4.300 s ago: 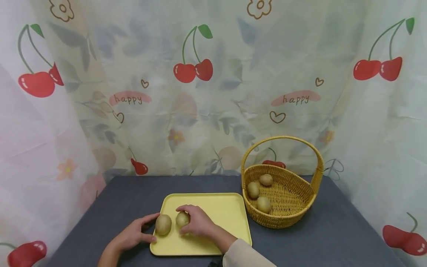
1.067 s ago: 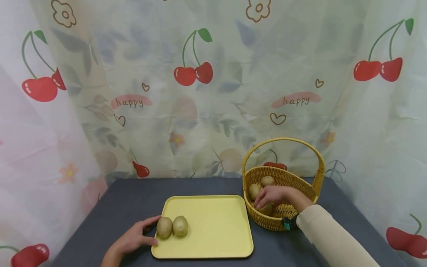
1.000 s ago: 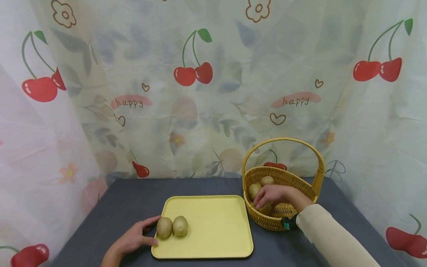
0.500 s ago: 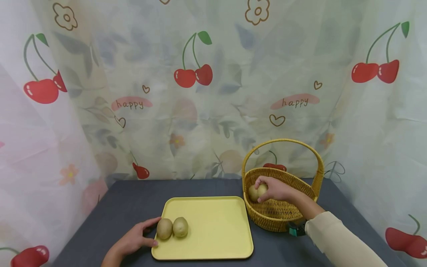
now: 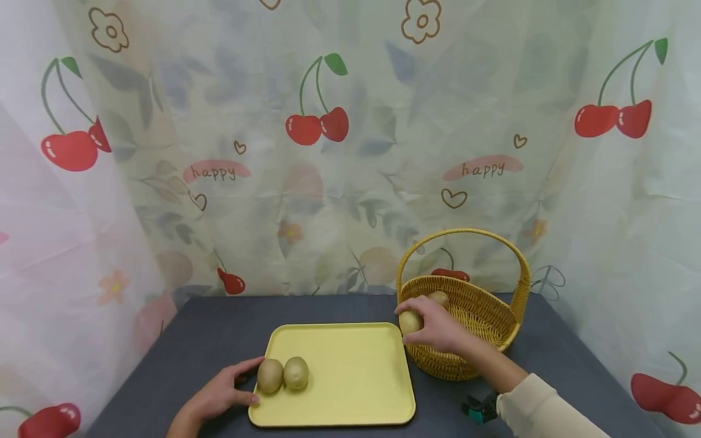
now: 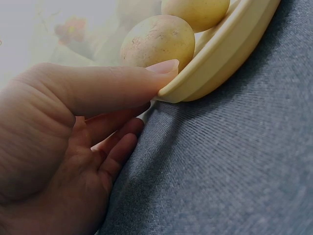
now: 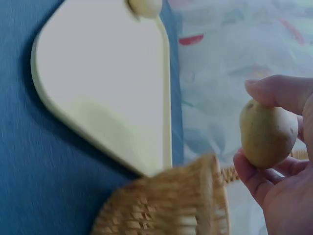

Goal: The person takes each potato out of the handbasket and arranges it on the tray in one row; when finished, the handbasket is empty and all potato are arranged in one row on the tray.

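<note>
My right hand (image 5: 435, 325) holds a potato (image 5: 411, 322) between thumb and fingertips, over the left rim of the wicker basket (image 5: 482, 316). In the right wrist view the same potato (image 7: 268, 134) is clear of the basket. Another potato (image 5: 439, 298) shows inside the basket, beyond my hand, which covers part of the interior. My left hand (image 5: 219, 392) rests at the left edge of the yellow tray (image 5: 356, 377), its straight thumb touching the rim. Two potatoes lie side by side at the tray's left: one by the edge (image 5: 270, 376), one right of it (image 5: 296, 373).
The tray and basket stand close together on a dark grey-blue cloth-covered table (image 5: 219, 328). The basket's tall arched handle (image 5: 465, 231) rises above its bowl. A patterned curtain (image 5: 350, 182) hangs behind the table and at both sides.
My right hand has picked a potato up from the basket and moved it left to the rim near the tray. Earlier, it set the second potato on the tray. My left hand has stayed put.
</note>
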`<state>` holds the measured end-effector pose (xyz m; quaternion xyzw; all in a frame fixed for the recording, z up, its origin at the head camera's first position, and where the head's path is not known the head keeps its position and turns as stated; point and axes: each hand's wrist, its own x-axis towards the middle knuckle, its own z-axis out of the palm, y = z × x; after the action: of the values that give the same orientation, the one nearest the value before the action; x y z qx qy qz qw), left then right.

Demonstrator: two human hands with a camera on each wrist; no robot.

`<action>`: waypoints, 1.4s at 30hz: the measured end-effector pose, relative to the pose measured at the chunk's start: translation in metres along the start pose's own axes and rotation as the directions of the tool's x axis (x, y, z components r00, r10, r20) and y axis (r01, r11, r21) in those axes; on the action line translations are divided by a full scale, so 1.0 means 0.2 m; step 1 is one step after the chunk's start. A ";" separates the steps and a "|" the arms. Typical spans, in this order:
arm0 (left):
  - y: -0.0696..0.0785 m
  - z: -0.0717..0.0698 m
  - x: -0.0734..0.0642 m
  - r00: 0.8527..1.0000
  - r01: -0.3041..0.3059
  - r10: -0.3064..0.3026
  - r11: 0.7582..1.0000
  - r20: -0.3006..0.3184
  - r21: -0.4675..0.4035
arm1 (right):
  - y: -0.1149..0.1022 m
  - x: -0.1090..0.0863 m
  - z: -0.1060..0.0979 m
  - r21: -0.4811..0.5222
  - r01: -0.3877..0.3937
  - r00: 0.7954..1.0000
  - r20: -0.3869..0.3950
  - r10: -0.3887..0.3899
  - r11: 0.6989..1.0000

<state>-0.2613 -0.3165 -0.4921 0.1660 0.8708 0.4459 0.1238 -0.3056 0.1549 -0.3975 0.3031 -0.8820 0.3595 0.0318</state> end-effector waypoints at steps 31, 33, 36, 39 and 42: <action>-0.01 0.00 -0.01 1.000 0.017 -0.016 1.000 -0.016 0.017 | -0.09 0.22 0.77 0.101 -0.026 0.999 0.046 0.021 0.995; -0.01 0.00 -0.01 1.000 0.014 -0.014 1.000 -0.018 0.020 | -0.11 0.23 0.80 0.103 -0.018 0.999 0.051 0.013 0.995; -0.01 0.00 0.00 1.000 0.002 -0.001 1.000 -0.022 0.026 | -0.14 0.24 0.84 0.103 -0.013 0.998 0.059 0.007 0.995; 0.00 0.00 0.00 1.000 -0.008 0.008 0.999 -0.024 0.031 | -0.17 0.25 0.87 0.109 -0.001 0.998 0.060 -0.006 0.994; 0.00 0.00 0.00 1.000 -0.012 0.013 0.999 -0.022 0.029 | -0.19 0.26 0.89 0.099 0.000 0.998 0.059 -0.006 0.995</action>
<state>-0.2617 -0.3171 -0.4925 0.1683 0.8775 0.4357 0.1089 -0.2980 -0.0091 -0.4924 0.3162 -0.8633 0.3933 -0.0089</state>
